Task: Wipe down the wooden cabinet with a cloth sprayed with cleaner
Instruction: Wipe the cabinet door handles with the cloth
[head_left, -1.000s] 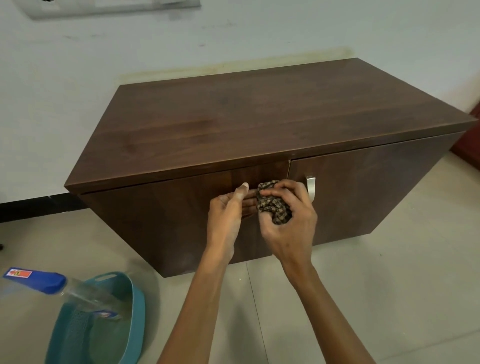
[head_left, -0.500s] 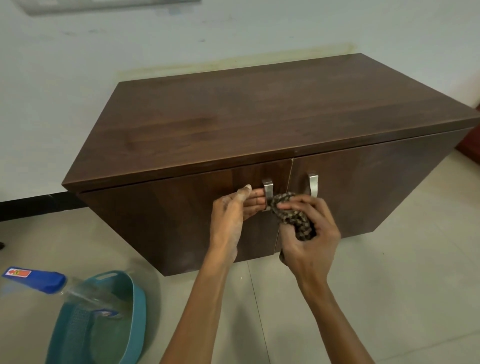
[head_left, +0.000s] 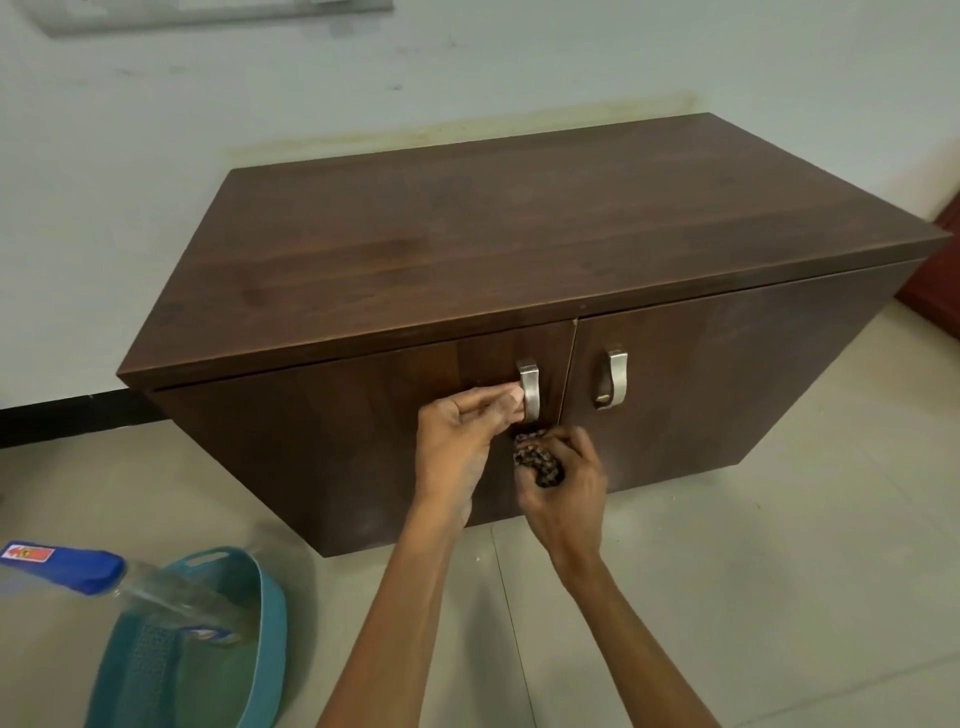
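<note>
While your left hand (head_left: 462, 441) pinches silver metal handle (head_left: 530, 389) on dark wooden cabinet (head_left: 467, 249), right hand (head_left: 566, 483) just below grips bunched patterned cloth (head_left: 537, 462).

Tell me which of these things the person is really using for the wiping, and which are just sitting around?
In use:
dark brown wooden cabinet
crumpled brown patterned cloth, bunched in the right hand
left silver metal door handle, touched by the left hand
clear spray bottle with blue head

Lying about:
teal plastic basin
right silver metal door handle
</note>
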